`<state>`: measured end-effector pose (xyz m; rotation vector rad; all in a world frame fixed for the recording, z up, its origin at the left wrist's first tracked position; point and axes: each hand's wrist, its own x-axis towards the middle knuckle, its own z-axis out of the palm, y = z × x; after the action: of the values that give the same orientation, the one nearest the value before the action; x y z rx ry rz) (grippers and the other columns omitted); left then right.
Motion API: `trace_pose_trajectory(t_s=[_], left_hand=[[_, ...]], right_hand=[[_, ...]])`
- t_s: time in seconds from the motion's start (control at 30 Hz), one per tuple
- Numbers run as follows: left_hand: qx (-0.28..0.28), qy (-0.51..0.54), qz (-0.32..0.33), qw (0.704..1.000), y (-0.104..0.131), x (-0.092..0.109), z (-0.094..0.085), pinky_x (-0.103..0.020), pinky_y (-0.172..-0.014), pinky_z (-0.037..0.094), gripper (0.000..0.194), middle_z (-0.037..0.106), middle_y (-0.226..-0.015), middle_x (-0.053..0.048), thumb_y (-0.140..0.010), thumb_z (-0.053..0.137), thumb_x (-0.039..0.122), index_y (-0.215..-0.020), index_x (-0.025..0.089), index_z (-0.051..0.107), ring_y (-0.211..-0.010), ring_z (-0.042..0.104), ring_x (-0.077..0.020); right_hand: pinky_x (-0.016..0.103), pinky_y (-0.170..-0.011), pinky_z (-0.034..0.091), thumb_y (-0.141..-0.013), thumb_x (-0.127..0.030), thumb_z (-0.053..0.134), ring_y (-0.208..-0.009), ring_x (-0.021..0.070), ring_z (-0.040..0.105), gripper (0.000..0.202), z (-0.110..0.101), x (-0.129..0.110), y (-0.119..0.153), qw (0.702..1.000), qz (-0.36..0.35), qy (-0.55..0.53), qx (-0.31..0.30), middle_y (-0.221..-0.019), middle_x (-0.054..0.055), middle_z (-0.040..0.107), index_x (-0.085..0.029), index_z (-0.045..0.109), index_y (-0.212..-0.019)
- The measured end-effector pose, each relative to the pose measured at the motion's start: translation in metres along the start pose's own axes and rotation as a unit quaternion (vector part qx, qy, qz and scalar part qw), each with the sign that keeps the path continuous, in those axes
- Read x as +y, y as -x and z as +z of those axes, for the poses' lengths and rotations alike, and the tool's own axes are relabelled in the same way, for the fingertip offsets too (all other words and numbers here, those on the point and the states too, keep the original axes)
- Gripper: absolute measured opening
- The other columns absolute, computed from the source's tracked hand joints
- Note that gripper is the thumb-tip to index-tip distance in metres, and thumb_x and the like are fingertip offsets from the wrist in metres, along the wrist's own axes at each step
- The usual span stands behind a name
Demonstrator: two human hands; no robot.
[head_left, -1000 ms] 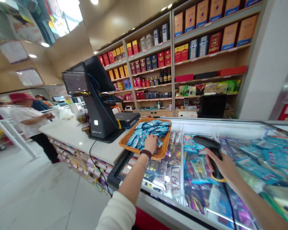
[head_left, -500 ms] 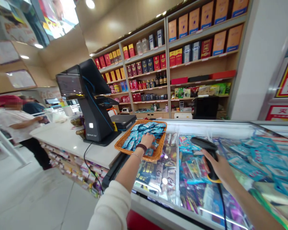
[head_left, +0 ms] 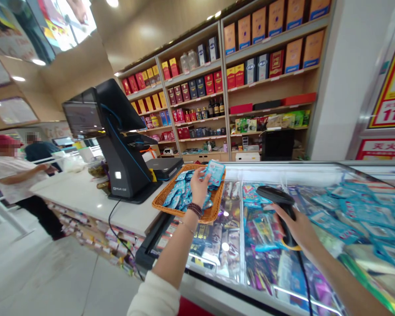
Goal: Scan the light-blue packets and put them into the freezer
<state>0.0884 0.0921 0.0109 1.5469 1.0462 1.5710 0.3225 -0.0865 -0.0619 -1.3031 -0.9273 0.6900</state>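
Note:
My left hand point(head_left: 199, 186) pinches a small blue snack packet point(head_left: 215, 174), lifted over the right part of a wicker basket point(head_left: 161, 206). More blue packets point(head_left: 179, 191) lie heaped in that basket, partly hidden behind my hand and wrist. The basket rests across the corner of the glass-topped freezer and the counter. My right hand point(head_left: 291, 226) is wrapped round the handle of a black barcode scanner point(head_left: 276, 195), which it holds above the freezer glass. The scanner's head points left, toward the basket, and its cable point(head_left: 304, 276) hangs down.
Under the glass of the freezer point(head_left: 243, 263) lie many colourful packets. A black cash register point(head_left: 128, 162) stands on the white counter point(head_left: 69, 188), its cable hanging over the edge. Shelves of boxes and bottles point(head_left: 197, 87) line the back wall. A person point(head_left: 13, 175) stands at far left.
My left hand has risen out of the heap and now holds a blue packet up. My right hand stays round the scanner. The camera view has shifted slightly.

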Motion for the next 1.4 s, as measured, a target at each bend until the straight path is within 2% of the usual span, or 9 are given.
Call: trace_pose_trajectory(t_s=[0.07, 0.17, 0.33, 0.5, 0.73, 1.03, 1.2, 1.3, 1.4], left_hand=[[-0.055, 0.112, -0.047, 0.991, 0.022, -0.012, 0.025, -0.032, -0.078, 0.061, 0.032, 0.072, -0.101, -0.006, -0.081, 0.077, 0.029, -0.109, 0.017, 0.068, -0.078, 0.07, -0.0143], [-0.125, 0.191, -0.109, 0.968, 0.058, -0.035, 0.062, -0.036, -0.083, 0.063, 0.034, 0.074, -0.093, -0.006, -0.075, 0.084, 0.038, -0.095, 0.014, 0.071, -0.079, 0.071, -0.0155], [-0.116, 0.166, -0.166, 0.965, 0.089, -0.067, 0.092, -0.04, -0.076, 0.065, 0.03, 0.072, -0.077, -0.005, -0.072, 0.087, 0.037, -0.081, 0.014, 0.07, -0.071, 0.071, -0.0185], [-0.12, 0.149, -0.176, 0.966, 0.091, -0.082, 0.092, -0.036, -0.075, 0.064, 0.022, 0.073, -0.073, -0.004, -0.076, 0.083, 0.029, -0.088, 0.015, 0.072, -0.069, 0.072, -0.0177], [-0.119, 0.151, -0.155, 0.969, 0.092, -0.089, 0.093, -0.033, -0.075, 0.064, 0.025, 0.074, -0.073, -0.003, -0.076, 0.083, 0.032, -0.088, 0.014, 0.072, -0.067, 0.071, -0.0151], [-0.119, 0.129, -0.149, 0.973, 0.091, -0.095, 0.094, -0.03, -0.072, 0.064, 0.015, 0.075, -0.074, -0.003, -0.079, 0.079, 0.026, -0.084, 0.015, 0.069, -0.069, 0.073, -0.016], [-0.127, 0.104, -0.13, 0.978, 0.091, -0.094, 0.094, -0.028, -0.074, 0.063, 0.01, 0.077, -0.082, -0.005, -0.083, 0.072, 0.02, -0.091, 0.015, 0.07, -0.075, 0.074, -0.016], [-0.137, 0.067, -0.137, 0.979, 0.089, -0.089, 0.096, -0.028, -0.069, 0.064, 0.018, 0.076, -0.083, -0.003, -0.083, 0.074, 0.023, -0.098, 0.016, 0.069, -0.072, 0.073, -0.0155], [-0.149, -0.008, -0.156, 0.976, 0.086, -0.082, 0.104, -0.026, -0.059, 0.06, 0.022, 0.073, -0.081, -0.002, -0.084, 0.073, 0.023, -0.103, 0.015, 0.067, -0.061, 0.069, -0.0141]], right_hand=[[0.024, -0.034, 0.039, -0.075, -0.069, 0.075, -0.034, 0.011, 0.047, 0.051, 0.0, 0.002, 0.0, 1.0, 0.004, -0.012, 0.002, -0.046, -0.003, 0.055, -0.023, 0.057, -0.064], [0.025, -0.034, 0.041, -0.074, -0.07, 0.075, -0.035, 0.0113, 0.047, 0.051, -0.001, 0.004, -0.001, 1.0, -0.002, -0.025, -0.002, -0.048, -0.004, 0.056, -0.023, 0.058, -0.068], [0.026, -0.037, 0.042, -0.078, -0.072, 0.072, -0.036, 0.012, 0.048, 0.052, -0.004, 0.003, -0.002, 1.0, -0.013, 0.006, -0.026, -0.047, -0.003, 0.056, -0.024, 0.056, -0.066], [0.027, -0.04, 0.039, -0.079, -0.069, 0.072, -0.035, 0.0123, 0.047, 0.051, -0.001, 0.001, 0.0, 0.998, -0.007, 0.033, -0.047, -0.042, -0.004, 0.053, -0.024, 0.055, -0.062], [0.028, -0.047, 0.04, -0.086, -0.067, 0.063, -0.036, 0.0133, 0.049, 0.051, 0.001, -0.001, 0.005, 0.99, -0.005, 0.107, -0.093, -0.039, -0.003, 0.054, -0.024, 0.056, -0.059], [0.027, -0.045, 0.038, -0.085, -0.069, 0.065, -0.036, 0.0128, 0.048, 0.053, 0.002, -0.001, 0.006, 0.991, 0.001, 0.093, -0.092, -0.039, -0.003, 0.053, -0.024, 0.056, -0.058], [0.027, -0.045, 0.04, -0.084, -0.067, 0.067, -0.035, 0.0126, 0.048, 0.052, 0.001, 0.002, 0.002, 0.993, 0.0, 0.071, -0.092, -0.038, -0.003, 0.053, -0.024, 0.056, -0.058], [0.026, -0.039, 0.038, -0.079, -0.072, 0.068, -0.033, 0.0121, 0.046, 0.053, -0.007, 0.003, -0.003, 0.997, -0.004, 0.042, -0.064, -0.042, -0.004, 0.053, -0.024, 0.054, -0.06], [0.026, -0.036, 0.036, -0.075, -0.073, 0.07, -0.032, 0.0116, 0.046, 0.053, -0.032, 0.003, -0.008, 0.999, -0.017, 0.027, -0.023, -0.044, -0.004, 0.054, -0.024, 0.055, -0.061]])
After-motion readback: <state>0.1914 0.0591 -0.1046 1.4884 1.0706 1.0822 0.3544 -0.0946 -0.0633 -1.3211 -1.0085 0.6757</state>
